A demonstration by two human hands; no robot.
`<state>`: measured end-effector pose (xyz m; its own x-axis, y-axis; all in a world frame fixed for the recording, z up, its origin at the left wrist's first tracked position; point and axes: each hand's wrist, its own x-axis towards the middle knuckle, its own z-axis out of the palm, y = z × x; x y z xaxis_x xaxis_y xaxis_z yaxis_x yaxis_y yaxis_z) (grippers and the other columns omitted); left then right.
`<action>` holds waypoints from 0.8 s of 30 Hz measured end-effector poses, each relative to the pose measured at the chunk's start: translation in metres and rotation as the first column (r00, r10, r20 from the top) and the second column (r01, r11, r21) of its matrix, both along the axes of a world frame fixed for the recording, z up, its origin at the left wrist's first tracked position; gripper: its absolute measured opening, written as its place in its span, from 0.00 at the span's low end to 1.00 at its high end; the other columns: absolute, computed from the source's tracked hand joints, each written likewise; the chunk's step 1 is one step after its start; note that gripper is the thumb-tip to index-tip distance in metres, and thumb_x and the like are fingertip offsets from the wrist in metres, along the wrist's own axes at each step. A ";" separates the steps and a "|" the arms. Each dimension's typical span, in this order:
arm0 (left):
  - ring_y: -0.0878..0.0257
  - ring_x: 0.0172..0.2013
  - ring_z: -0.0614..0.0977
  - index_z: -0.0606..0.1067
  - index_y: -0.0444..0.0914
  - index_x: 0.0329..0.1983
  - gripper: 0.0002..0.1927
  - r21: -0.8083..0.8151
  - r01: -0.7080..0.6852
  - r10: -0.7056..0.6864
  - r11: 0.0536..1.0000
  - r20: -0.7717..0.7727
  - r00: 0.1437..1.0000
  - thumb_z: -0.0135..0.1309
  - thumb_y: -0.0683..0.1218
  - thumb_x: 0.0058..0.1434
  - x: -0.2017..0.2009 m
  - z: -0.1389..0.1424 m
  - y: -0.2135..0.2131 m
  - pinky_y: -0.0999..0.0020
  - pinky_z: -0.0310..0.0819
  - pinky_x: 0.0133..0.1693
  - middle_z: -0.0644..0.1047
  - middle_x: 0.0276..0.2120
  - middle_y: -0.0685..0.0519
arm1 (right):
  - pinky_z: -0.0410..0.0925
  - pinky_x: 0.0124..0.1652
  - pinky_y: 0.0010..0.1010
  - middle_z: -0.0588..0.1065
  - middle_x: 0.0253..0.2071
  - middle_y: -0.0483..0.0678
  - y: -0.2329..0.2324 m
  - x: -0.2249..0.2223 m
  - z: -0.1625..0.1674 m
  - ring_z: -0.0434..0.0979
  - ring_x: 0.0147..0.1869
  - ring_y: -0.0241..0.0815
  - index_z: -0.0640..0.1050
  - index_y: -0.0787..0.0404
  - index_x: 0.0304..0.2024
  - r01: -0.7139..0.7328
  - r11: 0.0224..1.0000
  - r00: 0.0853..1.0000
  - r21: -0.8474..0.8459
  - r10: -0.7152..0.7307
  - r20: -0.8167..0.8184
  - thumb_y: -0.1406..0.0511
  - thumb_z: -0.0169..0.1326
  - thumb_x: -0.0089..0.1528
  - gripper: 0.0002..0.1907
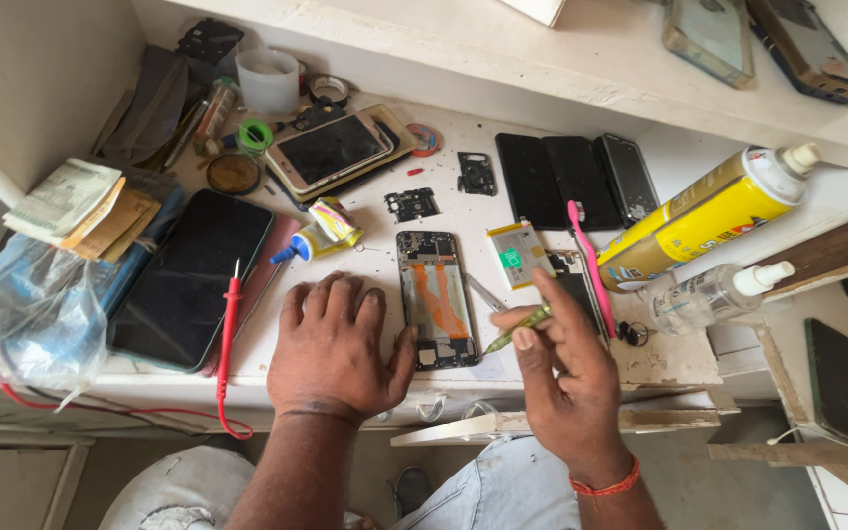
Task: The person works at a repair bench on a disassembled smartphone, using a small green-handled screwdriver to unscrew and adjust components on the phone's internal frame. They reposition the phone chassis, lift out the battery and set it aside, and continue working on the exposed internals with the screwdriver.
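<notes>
Both hands are working at the tabletop: the left hand is lying flat and spread beside the opened phone, the right hand is pinching a green tool. Its back is already off; insides are lying exposed.

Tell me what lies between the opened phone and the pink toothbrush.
In the head view, a small battery with a green label lies between the opened phone and the pink toothbrush.
</notes>
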<state>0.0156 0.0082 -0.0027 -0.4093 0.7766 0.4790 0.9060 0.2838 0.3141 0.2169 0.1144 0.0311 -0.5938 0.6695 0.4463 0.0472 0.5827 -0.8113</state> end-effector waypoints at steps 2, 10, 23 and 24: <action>0.46 0.56 0.74 0.78 0.36 0.43 0.26 0.032 0.004 -0.003 0.999 -0.018 1.000 0.53 0.61 0.56 0.000 0.000 0.000 0.44 0.59 0.61 0.76 0.50 0.42 | 0.74 0.53 0.27 0.79 0.50 0.51 0.000 -0.001 0.001 0.80 0.53 0.37 0.61 0.66 0.73 -0.034 0.999 0.999 0.016 0.034 -0.004 0.72 0.51 0.69 0.30; 0.46 0.56 0.74 0.78 0.36 0.44 0.26 -0.016 -0.008 0.008 1.000 -0.020 1.000 0.52 0.62 0.56 0.000 -0.002 0.001 0.44 0.59 0.62 0.76 0.51 0.42 | 0.72 0.49 0.23 0.79 0.48 0.51 -0.002 -0.005 -0.006 0.79 0.50 0.34 0.62 0.65 0.74 0.002 1.000 0.999 -0.019 -0.003 -0.036 0.70 0.50 0.71 0.28; 0.46 0.57 0.74 0.78 0.36 0.45 0.27 -0.014 -0.012 0.012 1.000 -0.023 1.000 0.52 0.62 0.56 0.000 -0.001 0.002 0.44 0.58 0.62 0.75 0.51 0.41 | 0.74 0.51 0.26 0.79 0.49 0.52 -0.007 -0.005 -0.011 0.80 0.52 0.36 0.64 0.66 0.71 0.099 0.995 0.993 -0.026 -0.101 -0.068 0.73 0.51 0.70 0.27; 0.46 0.57 0.74 0.78 0.36 0.45 0.27 0.001 -0.015 0.015 1.000 -0.025 1.000 0.52 0.62 0.56 0.000 -0.001 0.001 0.44 0.58 0.62 0.75 0.51 0.41 | 0.73 0.52 0.25 0.79 0.50 0.52 -0.007 -0.004 -0.009 0.80 0.53 0.35 0.63 0.66 0.72 0.081 0.997 0.994 -0.015 -0.082 -0.066 0.73 0.49 0.70 0.27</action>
<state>0.0153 0.0096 -0.0037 -0.4084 0.7701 0.4900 0.9094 0.2968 0.2915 0.2125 0.1075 0.0220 -0.5060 0.7202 0.4746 0.0397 0.5691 -0.8213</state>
